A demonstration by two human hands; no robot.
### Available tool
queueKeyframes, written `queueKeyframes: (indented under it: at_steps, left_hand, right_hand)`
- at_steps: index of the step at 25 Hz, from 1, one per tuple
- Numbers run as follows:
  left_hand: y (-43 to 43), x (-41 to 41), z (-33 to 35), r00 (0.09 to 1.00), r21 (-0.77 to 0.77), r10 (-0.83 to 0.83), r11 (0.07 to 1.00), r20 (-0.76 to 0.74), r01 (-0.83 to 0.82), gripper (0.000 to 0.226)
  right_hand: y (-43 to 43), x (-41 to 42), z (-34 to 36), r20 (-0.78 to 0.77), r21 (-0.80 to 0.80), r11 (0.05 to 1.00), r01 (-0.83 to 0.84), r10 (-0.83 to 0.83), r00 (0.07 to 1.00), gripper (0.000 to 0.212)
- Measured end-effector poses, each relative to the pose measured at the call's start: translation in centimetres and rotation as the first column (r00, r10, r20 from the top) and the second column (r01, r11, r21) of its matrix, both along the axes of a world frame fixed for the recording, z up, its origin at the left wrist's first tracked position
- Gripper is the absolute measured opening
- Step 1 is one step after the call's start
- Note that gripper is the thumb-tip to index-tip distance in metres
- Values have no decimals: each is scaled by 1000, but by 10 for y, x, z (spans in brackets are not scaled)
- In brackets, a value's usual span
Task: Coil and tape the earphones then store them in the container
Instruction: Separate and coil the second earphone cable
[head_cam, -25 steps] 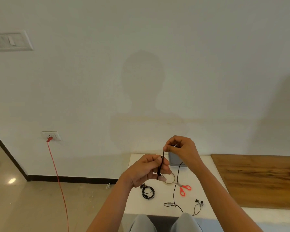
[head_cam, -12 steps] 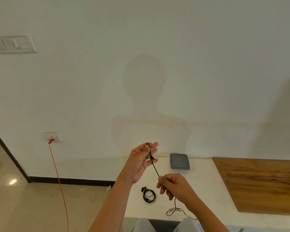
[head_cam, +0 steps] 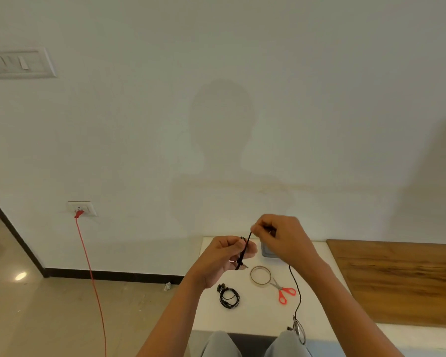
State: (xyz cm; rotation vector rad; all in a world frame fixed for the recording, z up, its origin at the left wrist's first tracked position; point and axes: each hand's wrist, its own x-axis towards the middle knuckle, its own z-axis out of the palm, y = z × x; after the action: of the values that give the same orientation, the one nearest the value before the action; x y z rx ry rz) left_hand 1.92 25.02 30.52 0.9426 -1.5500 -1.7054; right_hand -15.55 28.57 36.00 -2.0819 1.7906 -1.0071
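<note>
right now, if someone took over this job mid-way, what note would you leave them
Left hand grips the part-wound cable, plug end by its fingers. Right hand pinches the same cable above it; the rest hangs down to the table edge.
On the table: a coiled set, tape, scissors, container behind the hands.
Done: one set coiled, not in the container.
Left: finish winding, tape, store both.

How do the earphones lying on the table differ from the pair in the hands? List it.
The table earphones lie fully coiled; the held earphones are only partly wound, their cable trailing loose. The table earphones rest untouched; the held earphones are gripped by the left hand and pinched by the right hand. Both are black and wired.
</note>
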Motion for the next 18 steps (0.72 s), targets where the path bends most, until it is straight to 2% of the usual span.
queueKeyframes:
  at_steps: [4, 6, 8, 10, 12, 14, 18]
  left_hand:
    - [6, 1, 8, 992, 78, -66, 994, -111, 75, 26]
    - [8, 0, 13, 975, 120, -73, 988, -208, 99, 25]
    - [9, -2, 19, 941, 150, -47, 983, -335, 102, 24]
    - [5, -4, 24, 885, 187, 35, 981, -464, 60, 23]
    - [-4, -4, 25, 847, 207, 119, 978, -518, -11, 23]
    - [-14, -1, 22, 876, 161, 175, 980, -448, -114, 23]
    - [-27, 7, 8, 960, -58, 250, 964, -129, -259, 21]
  right_hand:
    - [-32, -7, -11, 257, 19, 998, -57, 50, 965, 11]
    - [-43, -10, -22, 438, 87, 989, -116, 66, 897, 5]
    - [-46, -7, -39, 587, 197, 960, -197, 45, 808, 10]
    - [-40, 0, -62, 650, 308, 914, -262, -1, 760, 19]
    - [-22, 10, -82, 648, 381, 874, -301, -21, 761, 25]
    - [0, 19, -90, 624, 402, 860, -314, -6, 781, 33]
    - [28, 25, -69, 501, 371, 901, -225, 9, 865, 32]
